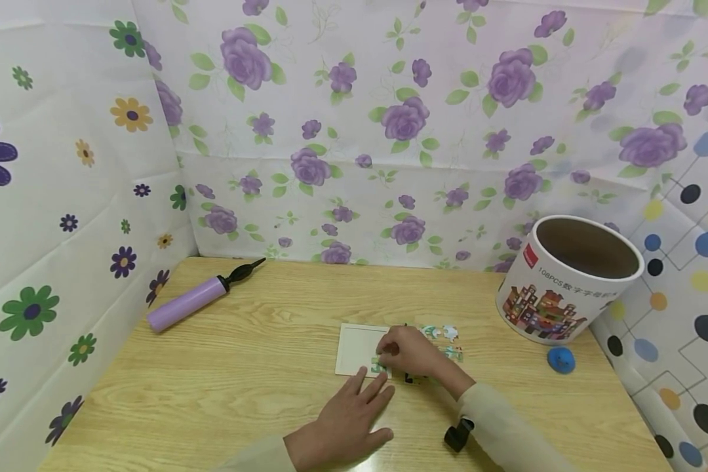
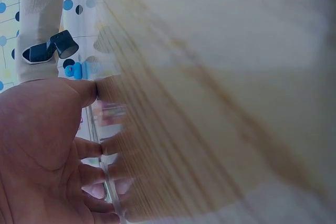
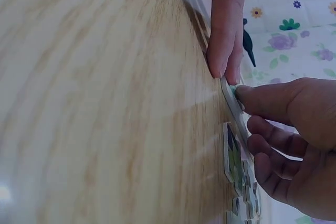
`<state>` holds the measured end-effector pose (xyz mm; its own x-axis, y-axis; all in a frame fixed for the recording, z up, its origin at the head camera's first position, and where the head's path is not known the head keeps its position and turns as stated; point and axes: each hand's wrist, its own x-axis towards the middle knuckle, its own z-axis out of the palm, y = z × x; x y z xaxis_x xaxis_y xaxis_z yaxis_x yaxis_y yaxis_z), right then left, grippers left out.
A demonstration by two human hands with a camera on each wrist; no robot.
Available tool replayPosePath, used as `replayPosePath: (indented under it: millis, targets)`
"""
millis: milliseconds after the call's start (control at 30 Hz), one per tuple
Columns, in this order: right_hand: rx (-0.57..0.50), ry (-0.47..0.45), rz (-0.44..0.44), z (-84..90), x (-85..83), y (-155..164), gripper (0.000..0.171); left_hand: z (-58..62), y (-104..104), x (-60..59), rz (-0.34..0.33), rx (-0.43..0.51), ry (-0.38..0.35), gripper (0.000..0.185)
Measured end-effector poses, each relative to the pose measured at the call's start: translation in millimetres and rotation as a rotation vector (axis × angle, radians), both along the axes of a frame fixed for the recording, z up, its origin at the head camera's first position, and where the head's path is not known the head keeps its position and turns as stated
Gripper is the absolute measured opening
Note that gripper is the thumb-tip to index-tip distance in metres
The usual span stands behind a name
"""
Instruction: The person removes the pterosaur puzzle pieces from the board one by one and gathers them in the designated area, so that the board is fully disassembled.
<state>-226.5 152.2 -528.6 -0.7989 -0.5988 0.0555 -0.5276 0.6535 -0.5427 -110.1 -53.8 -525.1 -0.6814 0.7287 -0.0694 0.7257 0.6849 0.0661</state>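
Observation:
A pale flat puzzle tray [image 1: 360, 347] lies on the table, with a green puzzle piece [image 1: 377, 367] at its near right corner. My right hand [image 1: 412, 354] reaches over the tray's right side with curled fingers. Its thumb [image 3: 262, 99] holds a green piece down against the tray, partly hidden by the hand. Flat on the table, my left hand [image 1: 354, 416] spreads its fingers, and the fingertips touch the tray's near edge. Several loose puzzle pieces [image 1: 450, 333] lie just right of the tray, some under the right hand; the right wrist view shows their edges [image 3: 231, 153].
A large white printed bucket [image 1: 543, 301] stands at the back right, a small blue toy [image 1: 561, 360] in front of it. A purple hand pump [image 1: 191, 303] lies at the back left. Patterned cloth [image 1: 342, 131] encloses the wooden table's back and sides.

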Motion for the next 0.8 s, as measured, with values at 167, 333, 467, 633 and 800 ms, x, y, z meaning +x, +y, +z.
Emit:
replayPosePath:
  millis: [167,333,467,633,800]
  targets:
    - [-0.057,-0.065,-0.012,2.6,-0.2,-0.1,0.006,0.4,-0.1,0.9,-0.006,-0.007,0.009,0.071]
    - [-0.118,-0.101,-0.017,4.9,-0.2,3.8,0.003,0.3,0.0,1.1,-0.007,-0.001,0.014,0.070]
    - [-0.161,-0.121,-0.037,8.3,-0.5,9.3,0.010,-0.4,-0.1,1.3,0.020,0.017,-0.026,0.070]
    - [-0.178,-0.115,-0.069,14.7,0.3,18.2,0.008,1.6,-0.1,1.7,0.053,0.028,-0.074,0.071]
    - [-0.177,-0.084,-0.083,23.6,4.7,28.2,0.006,2.3,1.1,-0.2,0.079,-0.008,-0.072,0.080]
